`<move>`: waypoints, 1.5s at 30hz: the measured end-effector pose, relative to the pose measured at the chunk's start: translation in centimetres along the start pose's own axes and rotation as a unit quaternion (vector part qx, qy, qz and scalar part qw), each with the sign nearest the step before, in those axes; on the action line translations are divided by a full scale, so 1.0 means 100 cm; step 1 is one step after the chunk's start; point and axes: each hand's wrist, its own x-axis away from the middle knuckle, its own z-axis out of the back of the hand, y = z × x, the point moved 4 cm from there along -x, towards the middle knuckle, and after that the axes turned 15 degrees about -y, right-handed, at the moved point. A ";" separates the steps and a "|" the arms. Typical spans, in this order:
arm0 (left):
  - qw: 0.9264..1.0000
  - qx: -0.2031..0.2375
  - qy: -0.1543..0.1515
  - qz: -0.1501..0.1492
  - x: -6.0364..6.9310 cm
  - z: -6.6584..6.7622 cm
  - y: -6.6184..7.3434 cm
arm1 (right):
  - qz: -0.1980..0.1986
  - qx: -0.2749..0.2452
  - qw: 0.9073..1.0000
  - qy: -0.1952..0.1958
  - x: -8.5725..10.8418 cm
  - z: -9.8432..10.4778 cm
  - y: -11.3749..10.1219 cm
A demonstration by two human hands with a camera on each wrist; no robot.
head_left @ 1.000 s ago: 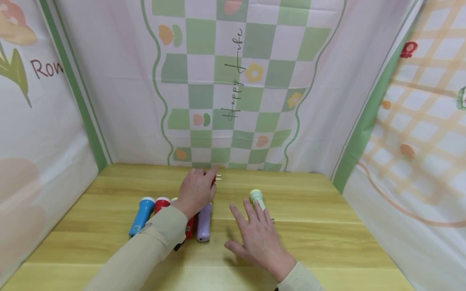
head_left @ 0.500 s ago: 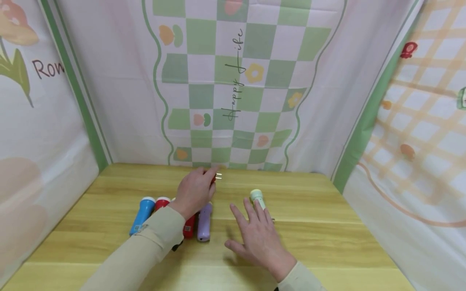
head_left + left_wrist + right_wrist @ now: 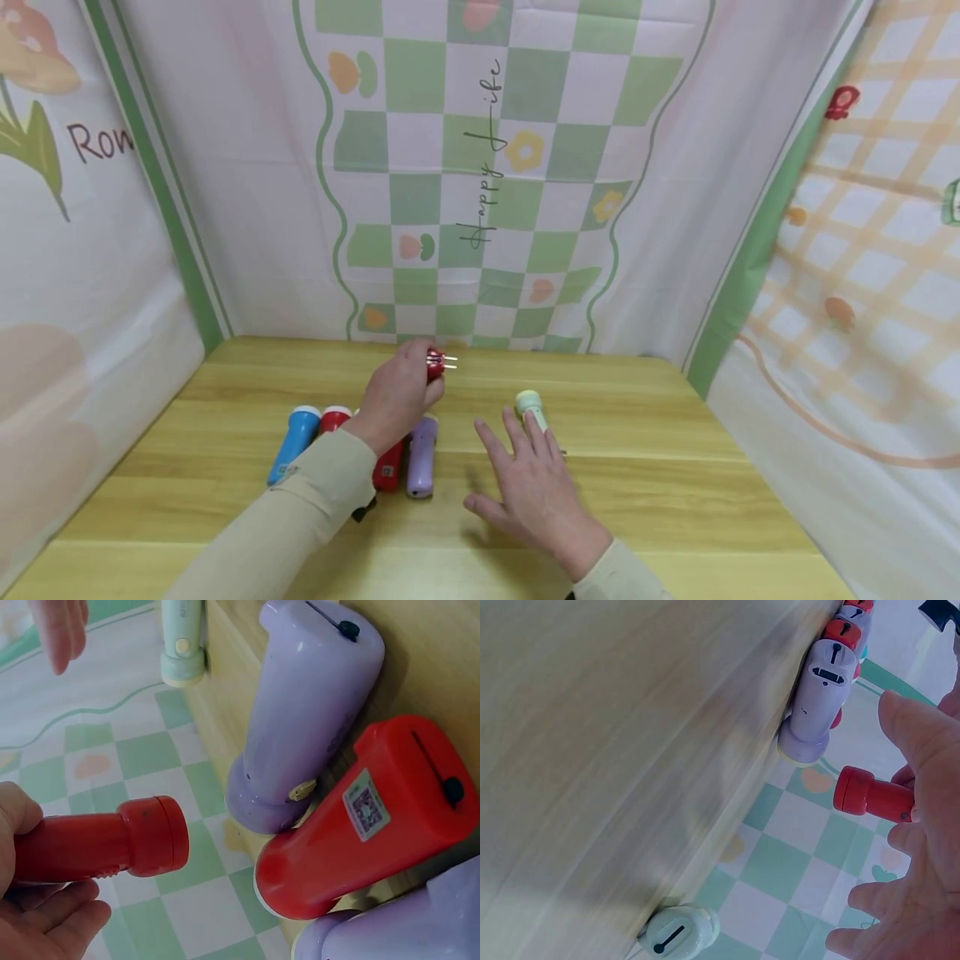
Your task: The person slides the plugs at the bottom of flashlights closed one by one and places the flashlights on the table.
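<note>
My left hand [image 3: 397, 396] grips a small red flashlight [image 3: 97, 841] above the far part of the table. Two metal plug prongs show at its end in the head view, pointing right. My right hand [image 3: 536, 496] is spread with fingers extended and holds nothing. It overlaps the pale green flashlight [image 3: 529, 405] in the head view, but the right wrist view shows its fingers apart from that flashlight [image 3: 679, 931]. Below my left forearm stand a purple flashlight [image 3: 422, 458] and a larger red flashlight [image 3: 388, 468], partly hidden by my sleeve.
Further left in the row are a blue flashlight [image 3: 294, 446] and another red flashlight [image 3: 333, 417]; another purple one [image 3: 405, 922] shows in the left wrist view. The wooden table [image 3: 645, 500] ends at a patterned cloth wall [image 3: 480, 208], with cloth on both sides.
My left hand has turned slightly and its index finger has drawn back, so more of the red flashlight's pronged end shows. My right hand has stayed in place.
</note>
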 end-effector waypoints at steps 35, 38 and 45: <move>0.986 0.144 -0.071 0.032 0.032 -0.004 0.010 | 0.001 -0.008 1.000 0.011 -0.001 0.004 -0.003; 0.985 0.155 -0.072 0.034 0.034 -0.004 0.009 | 0.002 -0.005 1.000 0.015 -0.002 0.005 -0.002; 0.976 0.202 -0.078 0.026 0.041 -0.005 0.009 | 0.003 0.001 1.000 0.017 -0.003 0.006 -0.002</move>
